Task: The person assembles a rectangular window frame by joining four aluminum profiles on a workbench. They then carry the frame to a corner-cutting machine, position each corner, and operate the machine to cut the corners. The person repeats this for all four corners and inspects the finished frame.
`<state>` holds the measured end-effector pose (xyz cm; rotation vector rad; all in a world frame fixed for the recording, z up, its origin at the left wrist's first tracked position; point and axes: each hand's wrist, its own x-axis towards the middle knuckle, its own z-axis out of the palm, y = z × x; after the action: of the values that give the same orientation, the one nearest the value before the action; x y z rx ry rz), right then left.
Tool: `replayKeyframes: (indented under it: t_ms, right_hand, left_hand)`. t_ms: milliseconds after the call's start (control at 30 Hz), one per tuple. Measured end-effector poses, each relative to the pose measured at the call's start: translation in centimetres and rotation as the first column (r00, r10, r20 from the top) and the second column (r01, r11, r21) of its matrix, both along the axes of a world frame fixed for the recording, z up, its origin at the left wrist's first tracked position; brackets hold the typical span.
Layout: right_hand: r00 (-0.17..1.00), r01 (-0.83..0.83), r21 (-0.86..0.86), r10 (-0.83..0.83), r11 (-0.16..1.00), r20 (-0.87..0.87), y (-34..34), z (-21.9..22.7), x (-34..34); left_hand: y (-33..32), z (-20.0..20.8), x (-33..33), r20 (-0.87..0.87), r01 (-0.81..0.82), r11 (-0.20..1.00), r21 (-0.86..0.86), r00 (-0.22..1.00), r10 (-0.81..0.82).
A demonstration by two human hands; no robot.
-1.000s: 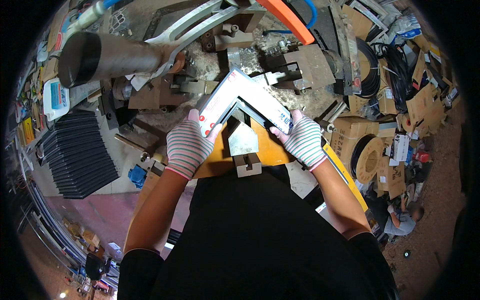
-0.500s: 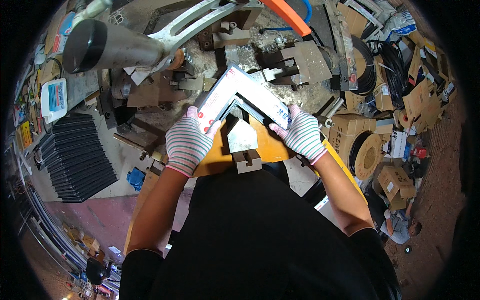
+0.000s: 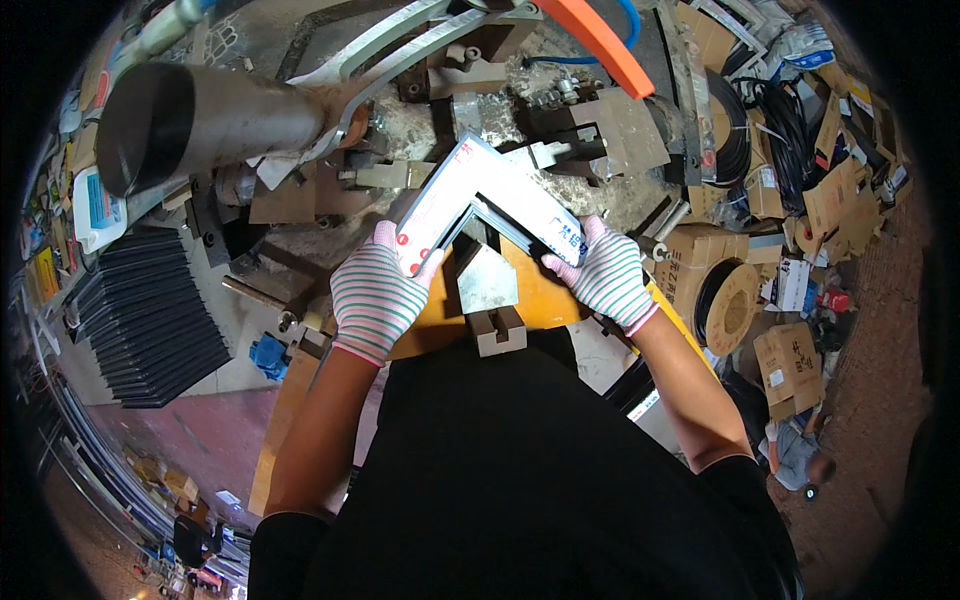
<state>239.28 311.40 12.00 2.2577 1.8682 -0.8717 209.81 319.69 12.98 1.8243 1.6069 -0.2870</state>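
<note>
Both my hands, in white gloves with pink and green stripes, hold a white L-shaped frame corner [image 3: 440,203] with its bend pointing away from me. My left hand [image 3: 378,300] is closed on the end of the left leg, thumb along its inner edge. Round the end of the right leg, my right hand [image 3: 608,272] is closed too. Red and blue print marks the white face, and dark profile edges show on the inside. Within the angle stands a pointed metal block [image 3: 488,282], with a smaller slotted block [image 3: 497,330] nearer me. Fingers under the piece are hidden.
Metal clamp blocks [image 3: 625,130] flank the corner on the machine bed. A large grey cylinder [image 3: 225,115] and an orange bar [image 3: 600,45] overhang it. Stacked black frames [image 3: 155,320] lie left. Cartons [image 3: 690,270] and a cable spool [image 3: 730,308] stand right, near another person [image 3: 800,455].
My hands and the frame corner stay nearly in place. The view has shifted slightly, with the grey cylinder further left and the orange bar lower. The carton near the other person appears turned.
</note>
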Motion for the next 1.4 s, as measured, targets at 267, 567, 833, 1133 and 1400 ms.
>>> replayKeyframes:
  t_ms: [267, 567, 833, 1133, 1400]
  right_hand:
    - [0.999, -0.031, 0.066, 0.033, 0.997, -0.029, -0.3, -0.2, 0.0]
    - [0.999, -0.044, 0.007, 0.045, 0.999, -0.025, 0.1, 0.2, 0.1]
    - [0.998, -0.065, 0.086, 0.066, 0.994, -0.014, -0.2, -0.1, 0.0]
    - [0.999, -0.051, 0.047, 0.051, 0.998, -0.017, 0.0, -0.1, 0.1]
    - [0.998, -0.046, -0.081, 0.050, 0.996, 0.045, 0.9, 0.9, -0.4]
  left_hand:
    - [-0.3, -0.2, 0.0, -0.016, 0.036, 0.999, 0.031, 0.999, -0.035]
    - [0.2, 0.0, -0.1, -0.060, 0.084, 0.996, 0.019, 0.995, -0.083]
    - [-0.3, -0.3, 0.1, -0.065, 0.072, 0.996, 0.043, 0.995, -0.069]
    - [-0.1, -0.4, 0.0, -0.061, 0.109, 0.990, 0.088, 0.993, -0.104]
    - [0.2, -0.3, 0.2, -0.108, 0.122, 0.990, 0.067, 0.988, -0.114]
